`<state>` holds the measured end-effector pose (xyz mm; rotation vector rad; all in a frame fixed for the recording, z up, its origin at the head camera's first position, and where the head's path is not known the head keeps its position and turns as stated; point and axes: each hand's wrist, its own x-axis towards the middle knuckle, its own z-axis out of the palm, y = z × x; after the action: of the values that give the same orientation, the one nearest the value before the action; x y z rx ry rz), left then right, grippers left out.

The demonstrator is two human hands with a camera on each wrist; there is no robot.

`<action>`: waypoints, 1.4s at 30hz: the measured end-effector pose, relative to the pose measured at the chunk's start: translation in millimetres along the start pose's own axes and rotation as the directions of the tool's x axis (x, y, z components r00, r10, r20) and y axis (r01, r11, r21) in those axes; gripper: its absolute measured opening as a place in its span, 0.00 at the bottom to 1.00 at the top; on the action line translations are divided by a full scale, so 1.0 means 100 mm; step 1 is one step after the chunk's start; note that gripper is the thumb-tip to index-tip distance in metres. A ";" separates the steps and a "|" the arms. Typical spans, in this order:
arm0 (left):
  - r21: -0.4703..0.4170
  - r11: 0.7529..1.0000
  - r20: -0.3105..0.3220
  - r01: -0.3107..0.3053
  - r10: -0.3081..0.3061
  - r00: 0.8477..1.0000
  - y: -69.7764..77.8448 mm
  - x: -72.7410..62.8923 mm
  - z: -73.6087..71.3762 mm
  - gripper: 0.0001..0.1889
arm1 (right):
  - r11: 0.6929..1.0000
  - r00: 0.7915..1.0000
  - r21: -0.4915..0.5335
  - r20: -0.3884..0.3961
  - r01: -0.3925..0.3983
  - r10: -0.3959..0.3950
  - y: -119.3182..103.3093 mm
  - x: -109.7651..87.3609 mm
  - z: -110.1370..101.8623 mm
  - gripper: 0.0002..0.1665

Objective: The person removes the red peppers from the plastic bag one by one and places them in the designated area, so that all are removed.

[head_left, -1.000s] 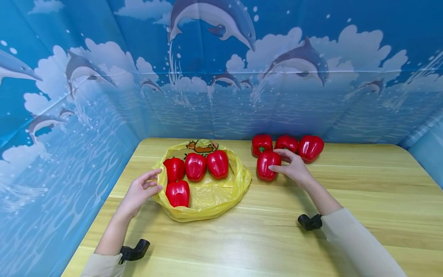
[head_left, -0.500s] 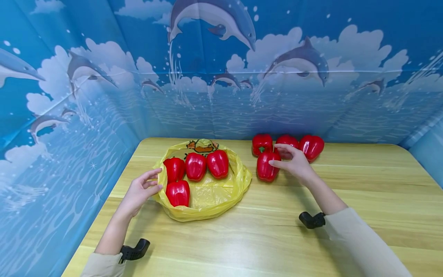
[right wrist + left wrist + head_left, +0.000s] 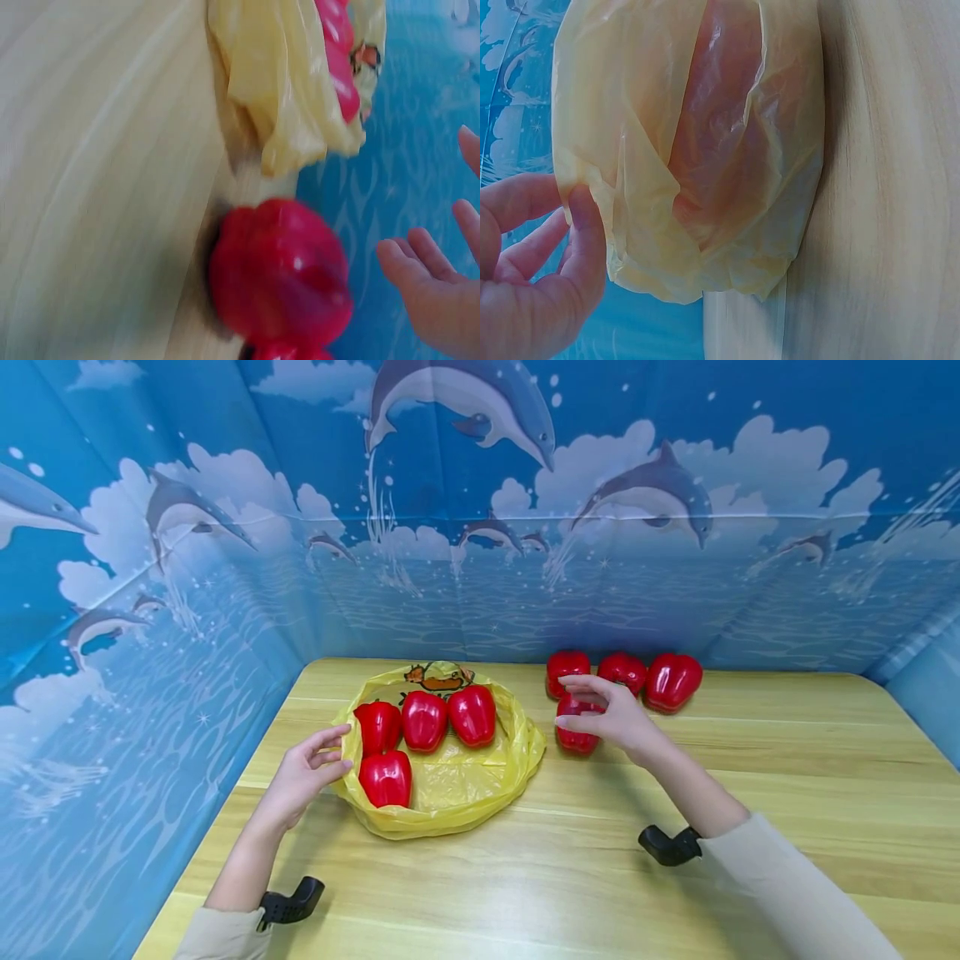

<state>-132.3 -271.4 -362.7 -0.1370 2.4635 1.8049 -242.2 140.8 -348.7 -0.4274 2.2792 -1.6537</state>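
Note:
A yellow plastic bag [image 3: 457,822] lies with its mouth spread wide and holds several red bell peppers [image 3: 386,779]. At its left rim my left hand [image 3: 303,777] pinches the plastic between thumb and finger, as the left wrist view shows the bag's edge [image 3: 574,169] there. My right hand [image 3: 618,718] hovers over a single red bell pepper [image 3: 576,745] right of the bag, partly hiding it. In the right wrist view, relaxed fingers [image 3: 424,262] stand apart from that pepper [image 3: 277,277], with nothing between them.
Behind the single pepper, three more red bell peppers stand in a row near the back edge, the rightmost one [image 3: 672,682] tilted. The wooden table [image 3: 810,777] meets a blue dolphin-print curtain [image 3: 465,602] at the back and left.
My right hand has come off the single pepper's right side and shifted left and above it. That pepper keeps its place. My left hand holds the bag rim as before.

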 end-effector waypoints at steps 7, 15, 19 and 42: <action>0.001 1.000 0.000 0.004 -0.004 1.000 0.00 -0.01 0.00 0.29 | 1.000 0.995 0.017 0.097 0.015 -0.016 -0.10 0.00 0.27 0.36; -0.005 1.000 -0.001 -0.005 0.005 1.000 -0.01 -0.01 0.01 0.29 | 0.993 0.979 0.113 0.194 0.034 -0.056 -0.21 0.01 0.59 0.35; -0.008 1.000 -0.002 -0.007 0.007 1.000 -0.01 -0.02 0.01 0.29 | 0.992 0.970 0.116 0.234 0.039 -0.066 -0.23 0.04 0.76 0.35; -0.018 1.000 0.011 -0.014 0.014 1.000 -0.05 0.00 0.02 0.29 | 0.992 0.946 0.123 0.318 0.022 -0.060 -0.23 0.28 1.66 0.32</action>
<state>-131.7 -270.7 -368.0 -0.1114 2.4475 1.8286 -199.6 -20.9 -377.6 -0.6670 1.9379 -1.5935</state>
